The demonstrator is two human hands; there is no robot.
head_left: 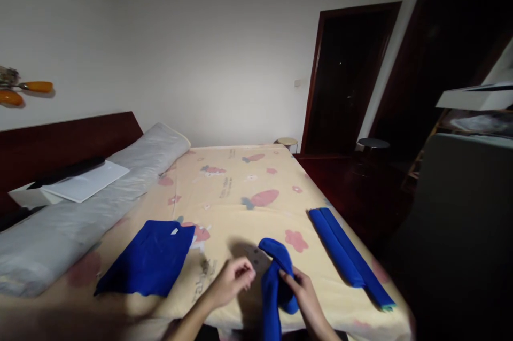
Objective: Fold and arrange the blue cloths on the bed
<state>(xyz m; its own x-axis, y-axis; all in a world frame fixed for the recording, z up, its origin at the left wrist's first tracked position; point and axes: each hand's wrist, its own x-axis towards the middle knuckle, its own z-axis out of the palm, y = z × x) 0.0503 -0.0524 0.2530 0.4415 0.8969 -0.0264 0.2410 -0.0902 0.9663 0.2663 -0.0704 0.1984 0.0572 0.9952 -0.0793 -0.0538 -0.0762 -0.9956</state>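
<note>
My right hand (302, 288) grips a long blue sock (276, 271) that bends over at the top and hangs down off the bed's near edge. My left hand (233, 278) is just left of it, fingers curled together at the sock's side; whether it pinches the fabric I cannot tell. A folded blue cloth (150, 258) lies flat on the bed to the left. A pair of long blue socks (347, 254) lies straight along the bed's right edge.
The bed (240, 180) has a cream sheet printed with pink carrots. A grey bolster (92, 207) runs along the dark headboard, with white paper (86, 180) on it. Two stools (287, 142) and dark doorways stand beyond the bed's far right corner.
</note>
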